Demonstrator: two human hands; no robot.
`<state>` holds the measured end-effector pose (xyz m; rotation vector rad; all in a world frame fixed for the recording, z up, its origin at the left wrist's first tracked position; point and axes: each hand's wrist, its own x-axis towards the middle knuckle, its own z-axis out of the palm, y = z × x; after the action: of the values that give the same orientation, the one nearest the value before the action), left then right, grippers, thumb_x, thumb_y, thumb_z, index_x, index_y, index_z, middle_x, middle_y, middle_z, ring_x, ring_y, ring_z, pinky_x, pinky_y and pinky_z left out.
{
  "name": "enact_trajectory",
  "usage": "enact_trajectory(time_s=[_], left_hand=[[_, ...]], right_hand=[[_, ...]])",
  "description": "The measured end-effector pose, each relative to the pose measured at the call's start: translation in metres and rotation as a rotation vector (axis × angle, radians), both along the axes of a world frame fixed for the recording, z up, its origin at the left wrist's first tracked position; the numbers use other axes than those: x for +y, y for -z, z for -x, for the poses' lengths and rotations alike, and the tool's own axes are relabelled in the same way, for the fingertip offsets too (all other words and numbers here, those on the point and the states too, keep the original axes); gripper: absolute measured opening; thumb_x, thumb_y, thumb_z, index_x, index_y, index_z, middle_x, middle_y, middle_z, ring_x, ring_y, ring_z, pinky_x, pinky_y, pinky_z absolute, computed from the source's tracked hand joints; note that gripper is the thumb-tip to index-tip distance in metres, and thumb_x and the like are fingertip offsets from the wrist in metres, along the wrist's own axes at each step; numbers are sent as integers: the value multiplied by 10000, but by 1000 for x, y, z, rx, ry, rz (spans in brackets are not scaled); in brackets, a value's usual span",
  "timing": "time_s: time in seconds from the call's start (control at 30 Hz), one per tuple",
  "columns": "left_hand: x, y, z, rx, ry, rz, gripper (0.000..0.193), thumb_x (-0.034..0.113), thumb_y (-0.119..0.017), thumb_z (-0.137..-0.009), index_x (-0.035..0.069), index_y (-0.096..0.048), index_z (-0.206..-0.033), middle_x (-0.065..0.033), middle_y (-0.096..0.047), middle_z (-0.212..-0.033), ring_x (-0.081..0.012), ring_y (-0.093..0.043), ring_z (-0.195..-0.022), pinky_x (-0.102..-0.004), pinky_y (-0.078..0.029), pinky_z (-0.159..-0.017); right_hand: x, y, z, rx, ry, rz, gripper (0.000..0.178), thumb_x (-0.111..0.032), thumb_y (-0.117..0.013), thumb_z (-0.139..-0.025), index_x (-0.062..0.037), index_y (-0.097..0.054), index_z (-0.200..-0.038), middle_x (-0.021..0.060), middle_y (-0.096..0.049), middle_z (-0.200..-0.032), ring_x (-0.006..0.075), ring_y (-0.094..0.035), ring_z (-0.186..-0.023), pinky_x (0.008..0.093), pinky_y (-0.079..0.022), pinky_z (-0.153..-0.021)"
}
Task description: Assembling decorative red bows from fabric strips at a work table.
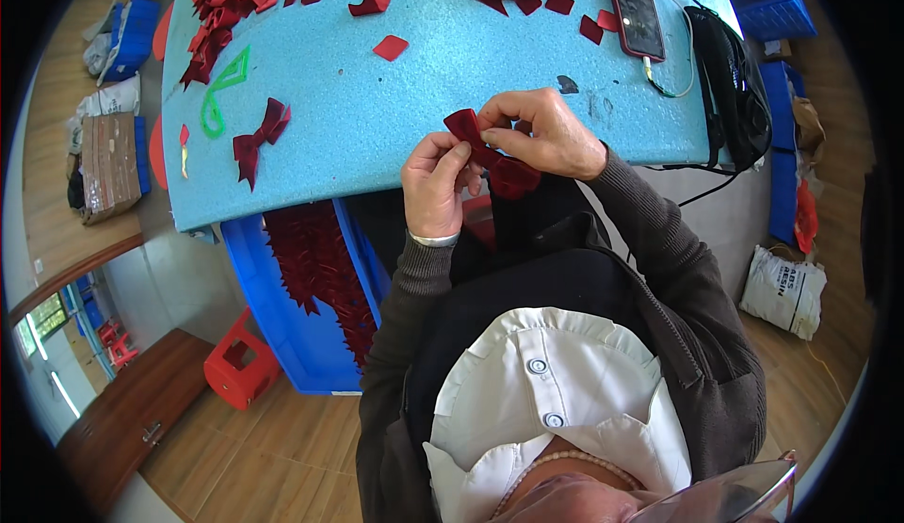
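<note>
Between my two hands, at the table's near edge, is a dark red velvet bow (463,126). My left hand (437,181) pinches it from the left side, thumb against the fingertips. From the right, my right hand (546,132) has its thumb and forefinger closed on the bow's middle. A loop of the ribbon hangs down below my right fingers. Part of the bow's centre is hidden behind my fingers. To the left, a finished-looking red bow (260,142) lies alone on the blue table (330,109).
Red ribbon pieces (254,0) are heaped along the far side. A green plastic cutter-like loop (215,109) lies at left. A phone (637,15) with a cable and a black bag (730,90) are at right. Below the table, a blue crate (250,269) holds red bows, beside a red stool (241,363).
</note>
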<state>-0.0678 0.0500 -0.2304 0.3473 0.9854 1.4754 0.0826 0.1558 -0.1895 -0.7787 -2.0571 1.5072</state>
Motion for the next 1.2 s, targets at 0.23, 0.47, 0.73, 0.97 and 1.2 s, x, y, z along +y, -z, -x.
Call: enact_trajectory(time_s=[0.23,0.47,0.73,0.97,1.2], left_hand=[[6,-4,-6,-70,-32,10,27,50,-562,-909,25,-572,-909,-64,-607,-704,-105,-547,-544,-222,-416,-458],[4,-7,-4,18,13,53,21,47,-576,-902,27,-572,-905,-55,-602,-712,-96,-550,-555,-220,-411,-455],[0,0,8,-33,40,23,23,37,-576,-893,16,-576,-902,-52,-603,-723,-91,-558,-573,-213,-408,-450],[-1,-4,7,-7,3,33,20,33,-573,-892,18,-584,-901,-43,-598,-714,-82,-550,-566,-207,-400,-449],[-5,3,7,226,4,-29,34,43,-571,-901,15,-589,-902,-31,-585,-680,-76,-500,-507,-211,-377,-443]], right_hand=[[4,-2,-2,-17,-3,-122,133,-84,-640,-789,31,-656,-854,129,-664,-700,188,-649,-616,297,-508,-578],[2,2,4,-54,35,-86,107,-75,-631,-780,27,-641,-811,131,-646,-668,180,-626,-579,293,-492,-554],[0,4,7,19,4,304,105,-42,-591,-845,47,-602,-900,22,-605,-740,68,-526,-636,232,-446,-571],[1,6,13,-47,-20,165,151,-46,-582,-850,50,-597,-966,12,-589,-741,72,-520,-657,231,-459,-614],[-1,14,25,36,15,-75,177,1,-547,-804,30,-604,-970,22,-565,-702,93,-507,-627,243,-458,-608]])
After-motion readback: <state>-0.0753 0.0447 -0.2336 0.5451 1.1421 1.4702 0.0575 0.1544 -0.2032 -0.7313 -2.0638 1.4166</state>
